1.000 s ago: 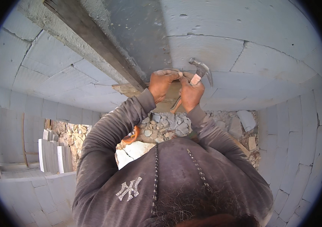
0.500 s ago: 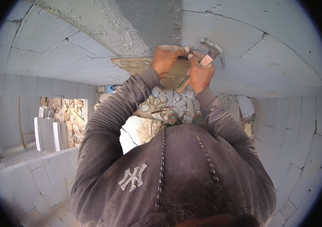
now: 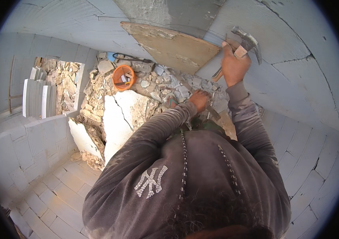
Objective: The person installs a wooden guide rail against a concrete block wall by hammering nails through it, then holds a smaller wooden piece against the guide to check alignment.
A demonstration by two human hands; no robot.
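Observation:
A claw hammer [image 3: 246, 42] with a metal head is gripped in my right hand [image 3: 236, 67], raised against the grey block wall. Its handle end shows below the fingers, and a thin nail-like piece stands at my fingertips. Just left of that hand, a worn wooden board [image 3: 173, 44] lies against the wall under a smooth grey concrete strip [image 3: 193, 16]. My left hand [image 3: 200, 100] is low, close to my body, its fingers closed. A long narrow strip [image 3: 183, 83] runs beneath it; whether the fingers grip this strip or something small is hidden.
An orange bucket [image 3: 118, 75] with small pieces inside stands on rubble [image 3: 145, 84]. A large cracked white slab [image 3: 115, 119] lies left of my feet. Pale panels [image 3: 36, 97] lean by an opening at the left. Block walls [image 3: 297, 131] close in at the right.
My left hand has left the wall beside the right hand and dropped toward my body. My right hand stays up with the hammer. The view has shifted, bringing the bucket into sight.

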